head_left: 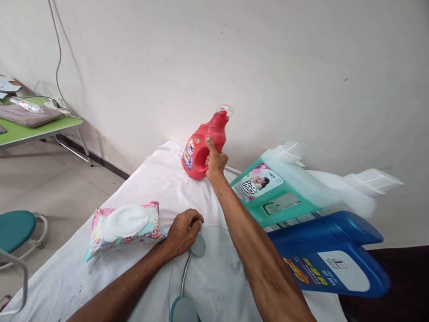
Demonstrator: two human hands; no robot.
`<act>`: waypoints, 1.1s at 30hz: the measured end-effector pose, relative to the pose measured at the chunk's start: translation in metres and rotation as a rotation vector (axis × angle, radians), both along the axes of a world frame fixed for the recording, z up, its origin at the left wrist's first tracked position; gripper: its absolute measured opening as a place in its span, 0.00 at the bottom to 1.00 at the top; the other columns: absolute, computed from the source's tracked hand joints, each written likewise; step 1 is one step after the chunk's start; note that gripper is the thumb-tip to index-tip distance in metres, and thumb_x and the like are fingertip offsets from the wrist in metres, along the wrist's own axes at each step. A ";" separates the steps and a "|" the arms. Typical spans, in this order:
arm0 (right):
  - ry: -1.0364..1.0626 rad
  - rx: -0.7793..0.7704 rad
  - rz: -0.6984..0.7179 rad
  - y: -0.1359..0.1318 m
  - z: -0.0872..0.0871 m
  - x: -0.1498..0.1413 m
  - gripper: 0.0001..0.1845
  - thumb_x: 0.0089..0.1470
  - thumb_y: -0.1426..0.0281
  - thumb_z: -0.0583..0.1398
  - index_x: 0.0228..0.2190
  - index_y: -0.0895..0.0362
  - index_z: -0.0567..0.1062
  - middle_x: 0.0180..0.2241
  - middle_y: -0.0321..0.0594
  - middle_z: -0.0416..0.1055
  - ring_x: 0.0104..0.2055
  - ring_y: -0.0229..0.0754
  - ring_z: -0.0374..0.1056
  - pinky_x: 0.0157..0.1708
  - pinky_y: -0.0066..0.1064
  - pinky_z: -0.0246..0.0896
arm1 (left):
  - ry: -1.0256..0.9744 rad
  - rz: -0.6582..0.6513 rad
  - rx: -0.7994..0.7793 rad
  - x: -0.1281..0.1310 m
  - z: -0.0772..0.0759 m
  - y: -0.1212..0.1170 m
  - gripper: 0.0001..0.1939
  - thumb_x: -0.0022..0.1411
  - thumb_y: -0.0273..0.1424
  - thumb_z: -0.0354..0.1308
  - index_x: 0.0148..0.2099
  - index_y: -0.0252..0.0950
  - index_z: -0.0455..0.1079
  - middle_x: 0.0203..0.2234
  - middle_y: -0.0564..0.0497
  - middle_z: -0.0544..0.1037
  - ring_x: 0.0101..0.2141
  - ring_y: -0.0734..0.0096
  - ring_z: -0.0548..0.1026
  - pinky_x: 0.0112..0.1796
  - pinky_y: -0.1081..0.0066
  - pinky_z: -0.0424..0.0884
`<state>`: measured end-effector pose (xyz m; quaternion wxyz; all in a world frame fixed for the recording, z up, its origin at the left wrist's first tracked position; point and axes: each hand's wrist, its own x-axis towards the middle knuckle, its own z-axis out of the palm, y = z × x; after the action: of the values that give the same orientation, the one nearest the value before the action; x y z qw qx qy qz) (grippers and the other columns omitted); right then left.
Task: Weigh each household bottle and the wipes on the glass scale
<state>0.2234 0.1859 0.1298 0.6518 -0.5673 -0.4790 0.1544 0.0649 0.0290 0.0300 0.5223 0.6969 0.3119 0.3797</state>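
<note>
Your right hand (216, 162) is gripping the red OMO detergent bottle (205, 145) by its handle, fingers wrapping through the opening and thumb lying along the top. Your left hand (185, 230) is resting on the white cloth (147, 179), its fingers curling narrowly; you cannot tell whether anything is inside them.

The red bottle is standing at the far end of the cloth near the wall (284, 80), leaning toward the upper right in your view. Its clear cap is sitting on the neck, and its opaque body is hiding the contents.

Your right forearm is reaching far forward; your left is angling in from the lower left, its hand lying just beside a gray disc (198, 245) on a metal stem.

Left of that hand, a pink-and-turquoise wipes pack (124, 226) is lying with its white lid closed. To the right, a green Pao dudu bottle (268, 192), a white bottle (355, 192) and two blue bottles (331, 264) are standing close together; their fill levels are unclear. Farther left, a green table (69, 123) is holding a plastic-wrapped package (30, 114), with a teal stool (16, 230) below.
</note>
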 end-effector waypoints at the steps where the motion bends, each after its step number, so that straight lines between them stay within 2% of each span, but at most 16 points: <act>1: 0.066 -0.040 -0.046 -0.006 0.002 0.001 0.37 0.58 0.31 0.58 0.21 0.47 0.54 0.18 0.28 0.47 0.25 0.37 0.54 0.25 0.33 0.51 | 0.004 -0.001 0.005 0.000 -0.001 0.000 0.09 0.66 0.29 0.52 0.39 0.38 0.75 0.33 0.49 0.78 0.34 0.65 0.74 0.38 0.67 0.67; 5: 0.281 -0.180 -0.132 -0.043 0.013 -0.001 0.41 0.48 0.26 0.62 0.21 0.46 0.54 0.17 0.26 0.45 0.23 0.34 0.44 0.23 0.33 0.45 | 0.014 0.001 0.021 -0.001 -0.002 0.001 0.09 0.65 0.27 0.52 0.39 0.38 0.75 0.33 0.49 0.79 0.35 0.65 0.75 0.39 0.67 0.69; 9: 0.372 -0.140 -0.133 -0.092 0.030 -0.002 0.42 0.40 0.24 0.65 0.21 0.46 0.58 0.17 0.26 0.47 0.22 0.35 0.41 0.20 0.35 0.42 | 0.028 -0.010 0.013 -0.003 -0.001 0.003 0.09 0.66 0.27 0.53 0.39 0.38 0.76 0.35 0.49 0.81 0.36 0.65 0.76 0.40 0.67 0.71; 16: 0.336 -0.035 -0.007 -0.204 0.071 0.004 0.40 0.37 0.29 0.70 0.20 0.48 0.61 0.16 0.25 0.46 0.19 0.33 0.40 0.21 0.35 0.39 | 0.074 -0.035 0.013 -0.005 0.002 0.006 0.11 0.65 0.27 0.52 0.40 0.36 0.76 0.35 0.49 0.81 0.36 0.65 0.75 0.41 0.67 0.71; 21: 0.234 -0.006 -0.078 -0.284 0.090 -0.004 0.40 0.37 0.30 0.71 0.17 0.49 0.63 0.14 0.26 0.46 0.15 0.32 0.39 0.18 0.35 0.34 | 0.088 -0.059 0.045 -0.006 0.006 0.008 0.09 0.65 0.28 0.52 0.38 0.37 0.75 0.33 0.50 0.80 0.36 0.66 0.74 0.41 0.68 0.70; 24: 0.245 0.014 -0.146 -0.321 0.085 -0.009 0.39 0.35 0.31 0.73 0.18 0.50 0.66 0.14 0.27 0.49 0.13 0.31 0.40 0.16 0.35 0.31 | 0.091 -0.071 0.047 -0.007 0.007 0.008 0.10 0.65 0.30 0.53 0.38 0.36 0.75 0.32 0.51 0.79 0.35 0.67 0.73 0.40 0.68 0.69; 27: 0.318 0.000 -0.183 -0.348 0.070 -0.012 0.39 0.35 0.32 0.74 0.19 0.51 0.67 0.13 0.26 0.50 0.13 0.30 0.41 0.16 0.33 0.35 | 0.095 -0.064 0.039 -0.007 0.006 0.008 0.10 0.65 0.30 0.52 0.38 0.35 0.75 0.31 0.51 0.78 0.33 0.68 0.71 0.38 0.69 0.67; 31: 0.370 -0.040 -0.169 -0.369 0.049 -0.014 0.40 0.40 0.32 0.71 0.16 0.52 0.64 0.11 0.26 0.48 0.13 0.30 0.44 0.16 0.31 0.42 | 0.094 -0.060 0.029 -0.008 0.006 0.009 0.10 0.64 0.32 0.53 0.38 0.35 0.76 0.31 0.51 0.77 0.32 0.68 0.70 0.35 0.69 0.65; 33: 0.401 -0.023 -0.179 -0.373 0.042 -0.015 0.40 0.39 0.33 0.73 0.16 0.52 0.63 0.12 0.26 0.49 0.13 0.29 0.44 0.15 0.29 0.43 | 0.095 -0.057 0.025 -0.008 0.006 0.009 0.10 0.63 0.33 0.54 0.38 0.35 0.76 0.31 0.51 0.77 0.32 0.68 0.71 0.34 0.68 0.65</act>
<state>0.2085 -0.1874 0.1714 0.7386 -0.5731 -0.2855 0.2111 0.0566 0.0383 0.0364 0.5087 0.7294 0.3114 0.3349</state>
